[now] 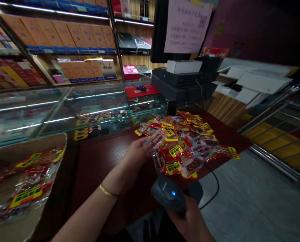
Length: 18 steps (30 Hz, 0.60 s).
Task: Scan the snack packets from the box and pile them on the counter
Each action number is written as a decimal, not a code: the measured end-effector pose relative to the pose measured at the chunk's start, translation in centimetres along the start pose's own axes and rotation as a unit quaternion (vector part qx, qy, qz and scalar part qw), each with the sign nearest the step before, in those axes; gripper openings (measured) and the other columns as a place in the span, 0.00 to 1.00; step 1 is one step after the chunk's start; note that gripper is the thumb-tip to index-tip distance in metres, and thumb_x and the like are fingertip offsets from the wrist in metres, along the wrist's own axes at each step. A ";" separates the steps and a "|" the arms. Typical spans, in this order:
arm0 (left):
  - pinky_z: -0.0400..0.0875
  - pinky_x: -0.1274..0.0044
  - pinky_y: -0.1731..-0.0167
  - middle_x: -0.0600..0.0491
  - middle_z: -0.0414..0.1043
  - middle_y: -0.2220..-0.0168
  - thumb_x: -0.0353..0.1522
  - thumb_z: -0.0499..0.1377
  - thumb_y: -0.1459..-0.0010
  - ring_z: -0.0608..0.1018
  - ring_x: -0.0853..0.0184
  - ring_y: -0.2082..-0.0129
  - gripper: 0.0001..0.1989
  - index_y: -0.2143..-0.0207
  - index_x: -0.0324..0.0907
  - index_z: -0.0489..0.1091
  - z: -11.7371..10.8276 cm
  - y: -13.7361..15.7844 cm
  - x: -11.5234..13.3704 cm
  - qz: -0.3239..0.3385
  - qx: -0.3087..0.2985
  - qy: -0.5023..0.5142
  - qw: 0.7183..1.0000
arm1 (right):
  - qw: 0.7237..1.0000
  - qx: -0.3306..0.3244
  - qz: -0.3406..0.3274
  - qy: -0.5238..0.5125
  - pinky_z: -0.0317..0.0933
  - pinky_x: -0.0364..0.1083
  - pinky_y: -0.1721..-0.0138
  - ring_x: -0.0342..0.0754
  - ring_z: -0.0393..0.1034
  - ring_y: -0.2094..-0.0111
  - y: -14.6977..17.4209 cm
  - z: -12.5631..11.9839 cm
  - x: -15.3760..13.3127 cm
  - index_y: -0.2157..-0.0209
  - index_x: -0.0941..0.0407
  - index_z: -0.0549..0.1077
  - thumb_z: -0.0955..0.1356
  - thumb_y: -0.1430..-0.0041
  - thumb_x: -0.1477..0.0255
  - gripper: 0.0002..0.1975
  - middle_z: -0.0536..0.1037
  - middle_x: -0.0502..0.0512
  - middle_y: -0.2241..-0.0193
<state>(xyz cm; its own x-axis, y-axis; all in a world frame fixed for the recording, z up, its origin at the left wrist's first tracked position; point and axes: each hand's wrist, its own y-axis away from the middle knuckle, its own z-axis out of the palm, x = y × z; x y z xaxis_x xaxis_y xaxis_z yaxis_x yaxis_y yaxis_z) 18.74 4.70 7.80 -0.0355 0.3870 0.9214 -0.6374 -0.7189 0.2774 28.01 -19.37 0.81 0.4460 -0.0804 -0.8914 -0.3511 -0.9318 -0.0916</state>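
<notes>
My left hand [138, 152], with a gold bangle at the wrist, is closed on a clear snack packet [157, 137] at the near left side of a heap. Wrapped in my right hand [190, 215] is a dark handheld barcode scanner [168, 192] with a lit blue light, its head pointing toward the packets. The heap of snack packets [180, 148], red and clear with yellow labels, lies on a dark red-brown table [102, 161]. Part of the held packet is blurred and hidden by my fingers.
An open cardboard box [65, 144] with similar packets stands at the left. Behind the table is a glass display counter [94, 90] with a mouse [141, 88] on a red mat. A monitor [160, 33] rises at the back; a metal rack [278, 111] stands right. The scanner's cable [218, 185] hangs beside the table.
</notes>
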 end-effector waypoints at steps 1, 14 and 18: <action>0.79 0.76 0.64 0.45 0.82 0.58 0.27 0.68 0.44 0.81 0.67 0.66 0.15 0.53 0.37 0.79 2.1 -1.9 0.8 0.008 -0.009 0.004 1.000 | 1.000 0.006 0.012 -0.003 0.74 0.46 0.61 0.54 0.82 0.66 0.2 -0.2 0.3 0.65 0.54 0.81 0.70 0.43 0.70 0.06 0.86 0.56 0.67; 0.79 0.74 0.62 0.35 0.74 0.45 0.25 0.56 0.35 0.82 0.66 0.63 0.22 0.39 0.30 0.66 9.4 -8.3 4.5 -0.025 -0.066 0.043 0.997 | 0.996 0.076 0.037 0.008 0.77 0.48 0.68 0.57 0.82 0.71 0.7 -0.2 1.3 0.68 0.54 0.82 0.71 0.42 0.57 0.15 0.86 0.58 0.72; 0.77 0.75 0.60 0.42 0.77 0.45 0.29 0.61 0.38 0.82 0.63 0.57 0.18 0.45 0.39 0.74 1.7 3.2 2.4 0.071 -0.028 -0.031 0.997 | 0.996 0.070 0.022 0.048 0.77 0.48 0.67 0.59 0.83 0.70 1.4 -0.5 2.1 0.69 0.53 0.83 0.70 0.41 0.53 0.18 0.87 0.59 0.71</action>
<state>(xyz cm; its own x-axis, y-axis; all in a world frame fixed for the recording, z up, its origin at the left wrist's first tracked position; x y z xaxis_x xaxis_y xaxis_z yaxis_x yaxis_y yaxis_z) 17.85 2.36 11.40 -0.0818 0.2470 0.9656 -0.6717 -0.7294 0.1297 28.82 -21.03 -0.99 0.5023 -0.1610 -0.8496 -0.4804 -0.8689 -0.1193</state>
